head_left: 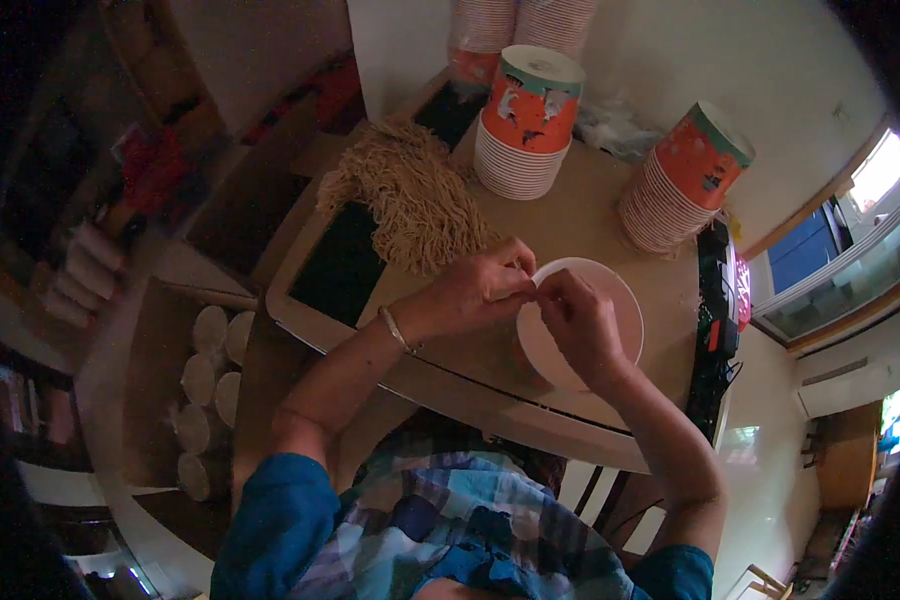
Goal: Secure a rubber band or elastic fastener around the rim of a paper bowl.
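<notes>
My left hand [490, 287], with a bracelet on its wrist, and my right hand [580, 318] meet at the left rim of a paper tub [625, 300] that stands with its white inside facing up. The fingers of both are pinched together, almost touching. Whatever they hold is too small or hidden to make out. Beyond my left hand lies a loose heap of tan cords [410, 190]. Behind the tub are a stack of upside-down orange and green paper tubs [533, 120] and a second, leaning stack of paper tubs [685, 180].
The table [450, 355] has a brown top with dark green patches. More wrapped tub stacks [550, 20] stand at the back, beside clear plastic wrap [615, 135]. A dark strip of objects [712, 320] lines the right edge. At lower left, a cardboard box [155, 350] holds several pale round-ended rolls.
</notes>
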Demonstrator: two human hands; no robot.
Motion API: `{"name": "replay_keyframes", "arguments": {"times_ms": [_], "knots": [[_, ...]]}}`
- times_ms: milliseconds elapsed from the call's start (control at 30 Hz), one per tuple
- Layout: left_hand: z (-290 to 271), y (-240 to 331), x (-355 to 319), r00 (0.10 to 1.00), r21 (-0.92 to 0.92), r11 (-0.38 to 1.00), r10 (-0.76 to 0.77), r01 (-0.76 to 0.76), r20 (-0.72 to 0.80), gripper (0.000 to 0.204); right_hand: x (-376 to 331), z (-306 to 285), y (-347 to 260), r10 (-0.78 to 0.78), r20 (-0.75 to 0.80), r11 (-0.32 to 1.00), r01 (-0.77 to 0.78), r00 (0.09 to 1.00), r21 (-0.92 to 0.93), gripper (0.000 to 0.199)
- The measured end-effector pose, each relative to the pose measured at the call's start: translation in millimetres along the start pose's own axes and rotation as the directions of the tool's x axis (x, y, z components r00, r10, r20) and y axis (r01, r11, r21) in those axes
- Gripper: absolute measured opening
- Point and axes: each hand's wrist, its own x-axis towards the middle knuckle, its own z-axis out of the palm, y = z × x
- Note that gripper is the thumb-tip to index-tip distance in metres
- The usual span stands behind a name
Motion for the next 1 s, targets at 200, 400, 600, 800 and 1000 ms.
{"name": "replay_keyframes", "arguments": {"times_ms": [200, 400, 600, 800, 1000], "knots": [[4.3, -6.8, -0.3, 1.0, -0.061, 0.998, 0.019, -0.02, -0.013, 0.013, -2.0, -3.6, -3.0, -0.201, 0.039, 0.956, 0.205, 0.979, -0.208, 0.016], [5.3, -5.1, -0.9, 1.0, -0.079, 0.997, -0.014, 0.013, -0.009, 0.014, -5.4, -2.3, -0.9, -0.178, 0.065, 0.952, 0.189, 0.982, -0.241, 0.016], [10.5, -7.2, -5.3, 0.998, -0.055, 0.997, -0.051, 0.049, -0.043, 0.013, 2.4, -2.8, 4.5, 0.065, 0.083, 0.991, -0.074, 0.994, 0.112, 0.011], [13.2, -1.3, -6.9, 0.985, -0.129, 0.982, -0.151, 0.139, -0.088, 0.012, 9.7, -8.7, 4.3, 0.437, 0.323, 0.736, -0.54, 0.839, 0.408, 0.009], [9.8, 4.6, -5.6, 0.978, -0.188, 0.967, -0.19, 0.171, -0.09, 0.011, 9.4, -14.7, 11.1, 0.362, 0.408, 0.68, -0.537, 0.838, 0.499, 0.015]]}}
